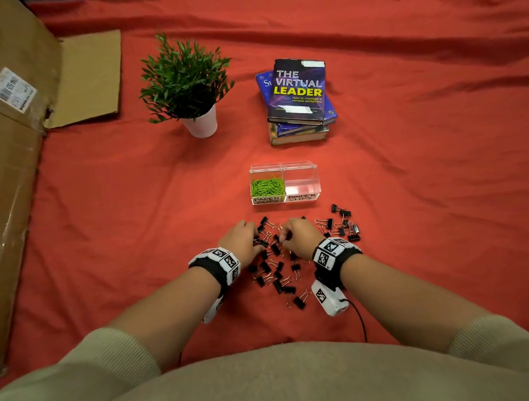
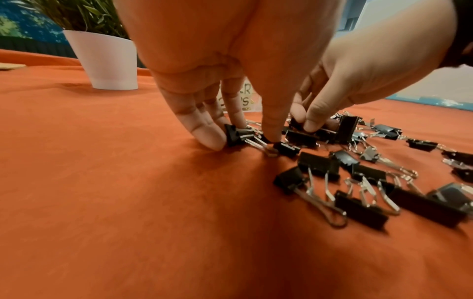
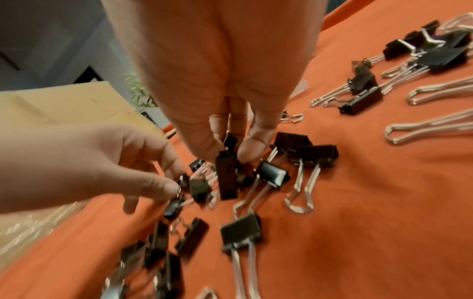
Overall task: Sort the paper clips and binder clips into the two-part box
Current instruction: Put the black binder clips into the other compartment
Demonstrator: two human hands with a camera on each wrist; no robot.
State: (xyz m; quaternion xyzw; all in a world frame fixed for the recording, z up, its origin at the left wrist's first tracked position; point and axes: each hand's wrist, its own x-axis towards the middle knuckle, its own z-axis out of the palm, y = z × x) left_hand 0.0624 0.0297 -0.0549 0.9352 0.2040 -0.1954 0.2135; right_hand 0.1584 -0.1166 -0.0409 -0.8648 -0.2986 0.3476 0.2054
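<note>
Nearest, both hands are working the scattered black binder clips (image 1: pixel 277 260): the left hand (image 1: pixel 240 240) is pinching one, the right hand (image 1: pixel 299 238) another. Light, stiff and springy, they are probably best gripped by the black body. At twelve o'clock, the two-part box (image 1: pixel 313 171) is holding green paper clips (image 1: pixel 267 186) in its left compartment.

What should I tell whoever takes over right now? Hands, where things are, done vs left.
Left hand: pinching a binder clip at the near-left edge of the pile, fingertips down on the cloth.
Right hand: pinching a black binder clip up on its end, mid-pile.
Two-part box: just beyond the pile, open. Green paper clips fill the compartment labelled PAPER CLIPS; the BINDER CLIPS compartment holds nothing.
Binder clips: all scattered on the red cloth, a smaller cluster to the right.
Done: paper clips sorted, none visible loose.
Left: every binder clip into the right compartment.
</note>
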